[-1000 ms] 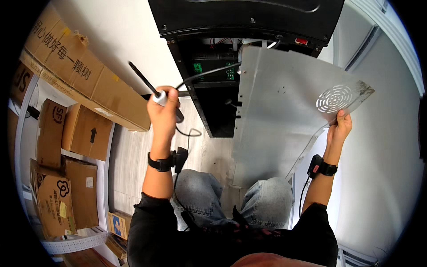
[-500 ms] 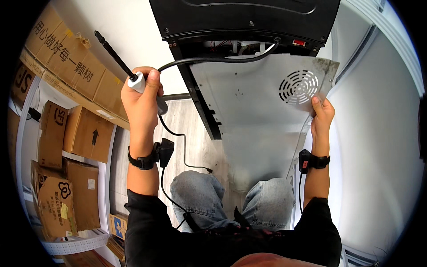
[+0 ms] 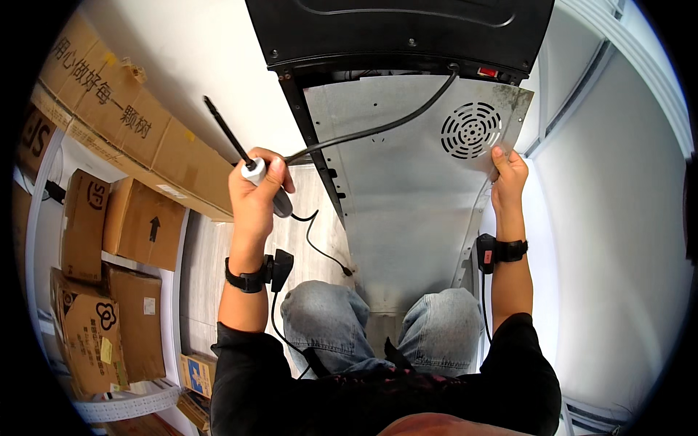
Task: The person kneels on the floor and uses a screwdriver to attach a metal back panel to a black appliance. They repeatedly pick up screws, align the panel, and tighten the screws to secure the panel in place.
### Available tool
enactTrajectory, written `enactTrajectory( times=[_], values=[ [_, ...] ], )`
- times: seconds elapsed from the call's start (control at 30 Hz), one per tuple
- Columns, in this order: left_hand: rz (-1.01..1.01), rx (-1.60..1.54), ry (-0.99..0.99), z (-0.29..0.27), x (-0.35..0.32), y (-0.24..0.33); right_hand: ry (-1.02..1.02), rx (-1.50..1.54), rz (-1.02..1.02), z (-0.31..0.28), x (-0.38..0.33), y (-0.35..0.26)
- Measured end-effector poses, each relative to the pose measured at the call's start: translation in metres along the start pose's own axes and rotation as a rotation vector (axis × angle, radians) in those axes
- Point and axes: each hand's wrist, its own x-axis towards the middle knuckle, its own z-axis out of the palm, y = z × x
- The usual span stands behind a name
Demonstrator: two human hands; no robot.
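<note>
My left hand grips a screwdriver with a white and grey handle, its black shaft pointing up and to the left. My right hand holds the right edge of a grey metal back panel with a round vent grille. The panel leans against a black appliance at the top and runs down to my knees. A black power cable crosses the panel from the appliance toward my left hand.
Cardboard boxes are stacked along the left, with a long box against the white wall. A white wall and door frame stand on the right. Both wrists wear black bands. My knees in jeans are below the panel.
The metal panel has swung down and left to lie flat against the appliance's back. My left hand with the screwdriver has moved lower and to the right; my right hand followed the panel's edge.
</note>
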Motion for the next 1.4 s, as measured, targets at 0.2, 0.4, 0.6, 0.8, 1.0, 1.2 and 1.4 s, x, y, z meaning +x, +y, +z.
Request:
enactTrajectory(
  times=[0.2,0.4,0.6,0.8,1.0,1.2,1.4],
  values=[
    [-0.159,-0.089,-0.100,0.003,-0.010,-0.017,-0.010,-0.017,0.010,0.001,0.002,0.004],
    [-0.276,-0.056,-0.231,-0.001,-0.007,-0.038,0.029,0.008,0.013,0.013,-0.001,0.006],
    [-0.174,0.072,0.112,0.014,0.008,-0.073,0.029,0.039,0.007,0.018,-0.006,0.014],
    [-0.161,0.160,0.222,0.025,0.011,-0.094,0.031,0.009,0.024,0.017,-0.003,0.015],
    [-0.207,0.177,0.235,0.026,0.008,-0.109,0.027,0.012,0.044,0.023,-0.004,0.008],
    [-0.151,0.042,0.274,0.033,0.008,-0.110,0.018,0.016,0.052,0.025,-0.001,0.008],
    [-0.075,0.056,0.321,0.034,0.011,-0.115,0.029,0.035,0.062,0.027,0.000,0.010]
  ],
)
